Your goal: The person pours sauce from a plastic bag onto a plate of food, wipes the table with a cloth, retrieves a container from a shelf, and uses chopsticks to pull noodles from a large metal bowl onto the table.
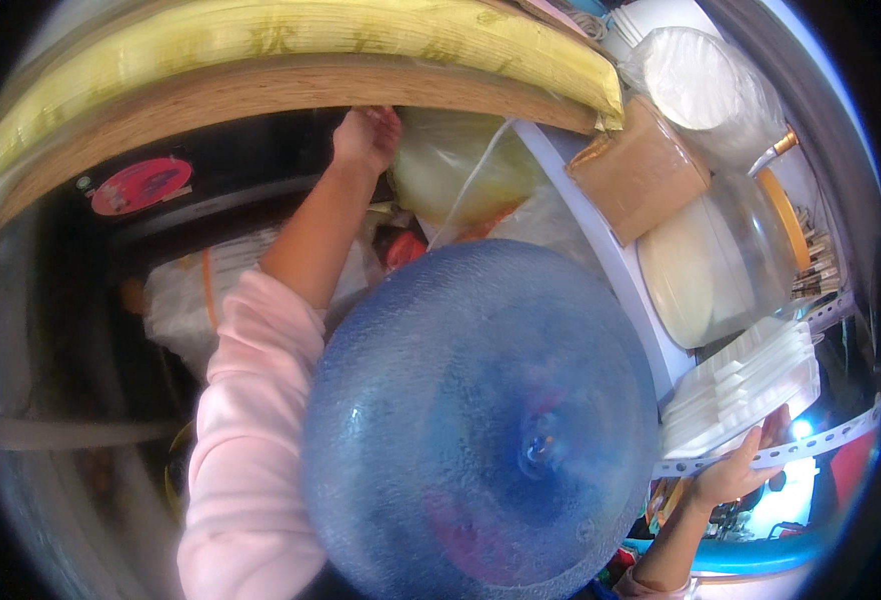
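My left hand (369, 139), its arm in a rolled pink sleeve, reaches to the lower edge of a wooden board (320, 86); its fingertips are partly hidden there, so its hold is unclear. A large translucent blue water bottle (485, 405) fills the middle, close to the camera, between my arms. My right hand (737, 472) is at the right, at a white perforated metal rail (823, 444) and against a stack of white foam containers (748, 382). Its thumb points up beside the stack and its other fingers are partly hidden, so what it grips cannot be told.
Yellow wrapping (440, 34) with writing lies along the board. A cardboard box (639, 172), a clear jar with an orange lid (718, 255) and bagged white round items (699, 79) stand on the right shelf. A yellowish plastic bag (463, 165) and a white bag (178, 292) lie below the board.
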`<move>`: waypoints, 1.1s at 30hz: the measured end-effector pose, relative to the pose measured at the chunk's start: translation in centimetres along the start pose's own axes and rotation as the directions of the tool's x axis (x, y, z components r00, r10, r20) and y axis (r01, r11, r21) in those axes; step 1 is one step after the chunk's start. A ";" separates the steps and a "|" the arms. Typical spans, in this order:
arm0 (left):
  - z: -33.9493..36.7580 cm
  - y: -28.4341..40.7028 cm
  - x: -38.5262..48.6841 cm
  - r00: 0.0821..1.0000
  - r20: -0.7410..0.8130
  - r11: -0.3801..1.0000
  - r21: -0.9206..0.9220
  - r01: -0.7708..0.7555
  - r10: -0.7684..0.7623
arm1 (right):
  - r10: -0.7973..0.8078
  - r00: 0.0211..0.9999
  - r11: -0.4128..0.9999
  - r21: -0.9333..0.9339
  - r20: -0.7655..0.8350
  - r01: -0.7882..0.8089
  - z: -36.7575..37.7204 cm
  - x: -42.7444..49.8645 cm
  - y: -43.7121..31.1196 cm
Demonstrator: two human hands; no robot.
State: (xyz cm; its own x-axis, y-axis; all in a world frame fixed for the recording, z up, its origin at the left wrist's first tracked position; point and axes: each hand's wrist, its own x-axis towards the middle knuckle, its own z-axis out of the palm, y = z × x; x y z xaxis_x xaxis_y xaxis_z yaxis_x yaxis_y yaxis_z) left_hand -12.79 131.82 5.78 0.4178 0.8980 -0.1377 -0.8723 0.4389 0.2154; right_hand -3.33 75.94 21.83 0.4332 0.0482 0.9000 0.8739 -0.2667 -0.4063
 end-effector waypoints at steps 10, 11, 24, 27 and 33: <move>0.5 0.0 0.2 0.993 -0.117 0.996 -0.084 -0.038 0.028 | -0.019 0.999 1.000 0.020 -0.032 0.020 0.2 -0.1 0.3; 0.5 0.1 0.4 0.992 -0.123 0.998 -0.050 -0.048 0.042 | -0.017 0.999 1.000 0.022 -0.038 0.018 0.2 -0.1 0.3; -0.9 0.4 2.7 0.998 0.070 0.998 -0.060 0.000 0.004 | -0.041 0.999 0.999 -0.007 0.005 0.041 0.3 -0.1 -0.1; -0.9 0.7 2.5 0.994 0.098 0.997 -0.054 0.047 -0.041 | -0.048 0.999 0.999 -0.005 0.010 0.048 0.2 0.0 -0.1; -0.5 0.8 2.0 0.990 0.131 0.993 -0.099 0.063 -0.050 | -0.064 0.998 0.998 -0.017 0.005 0.065 0.2 -0.1 0.1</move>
State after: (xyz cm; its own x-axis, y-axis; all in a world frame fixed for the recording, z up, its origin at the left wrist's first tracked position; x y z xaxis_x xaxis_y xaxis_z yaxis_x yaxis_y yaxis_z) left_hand -12.76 133.92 5.19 0.4903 0.8713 -0.0205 -0.8652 0.4894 0.1094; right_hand -3.28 76.08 21.68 0.3771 0.0704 0.9235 0.8963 -0.2789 -0.3447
